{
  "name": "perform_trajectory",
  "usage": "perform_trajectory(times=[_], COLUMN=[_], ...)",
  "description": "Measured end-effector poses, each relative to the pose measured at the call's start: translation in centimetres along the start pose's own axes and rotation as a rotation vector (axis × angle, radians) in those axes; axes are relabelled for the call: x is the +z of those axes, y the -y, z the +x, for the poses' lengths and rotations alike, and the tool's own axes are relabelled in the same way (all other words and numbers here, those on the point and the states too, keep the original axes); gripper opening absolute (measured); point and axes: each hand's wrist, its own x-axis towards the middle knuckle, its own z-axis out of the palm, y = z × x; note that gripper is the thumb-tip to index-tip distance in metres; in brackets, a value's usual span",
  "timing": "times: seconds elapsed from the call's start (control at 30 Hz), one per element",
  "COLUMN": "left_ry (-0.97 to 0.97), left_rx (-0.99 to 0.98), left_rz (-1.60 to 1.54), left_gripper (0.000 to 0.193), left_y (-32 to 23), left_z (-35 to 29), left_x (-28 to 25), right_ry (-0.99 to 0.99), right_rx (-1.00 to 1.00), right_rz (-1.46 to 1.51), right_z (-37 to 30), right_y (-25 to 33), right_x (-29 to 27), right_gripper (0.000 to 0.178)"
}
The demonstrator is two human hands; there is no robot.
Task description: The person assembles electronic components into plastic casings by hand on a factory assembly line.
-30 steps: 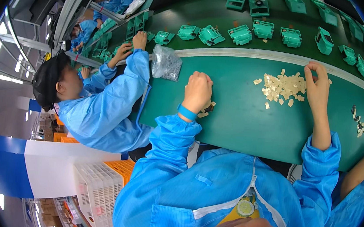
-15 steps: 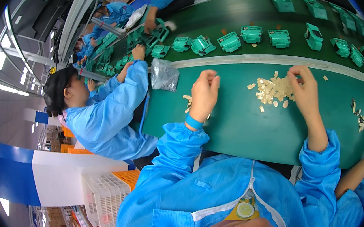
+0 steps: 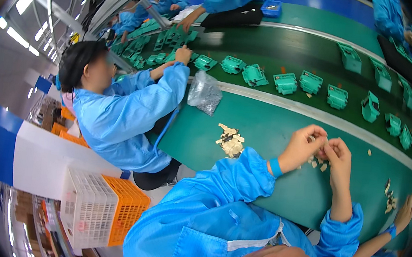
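My left hand, a blue band on its wrist, meets my right hand above the green tabletop. Fingertips and thumbs of both are pinched close together. Whatever sits between them is too small and too covered to make out. Under and beside the hands lie small cream-coloured flat pieces, mostly hidden by the fingers. Farther left on the tabletop is another heap of cream pieces mixed with dark bits.
Beyond the tabletop's pale rail, a conveyor carries green plastic housings. A clear bag of small parts lies at the left, near a co-worker. At the right, another person's hand rests by more scattered pieces.
My left hand has moved right from over the left heap to meet my right hand, and both are now pinched together. The view has shifted and tilted. Another hand has appeared at the right.
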Motion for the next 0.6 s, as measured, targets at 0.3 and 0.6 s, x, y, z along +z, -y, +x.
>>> perform_trajectory(times=[0.3,0.6], left_ry=[-0.041,-0.137], left_rx=[0.461,0.597], left_rz=[0.716,0.866], left_gripper=[0.028,0.023], left_y=[-0.2,-0.81], left_z=[-0.54,-0.76], left_x=[-0.47,-0.15], right_ry=[0.053,0.051], right_rx=[-0.022,-0.104], right_rz=[-0.048,-0.065], right_z=[0.07,-0.18], right_y=[-0.15,-0.24], right_x=[-0.63,-0.52], right_gripper=[0.01,0.012])
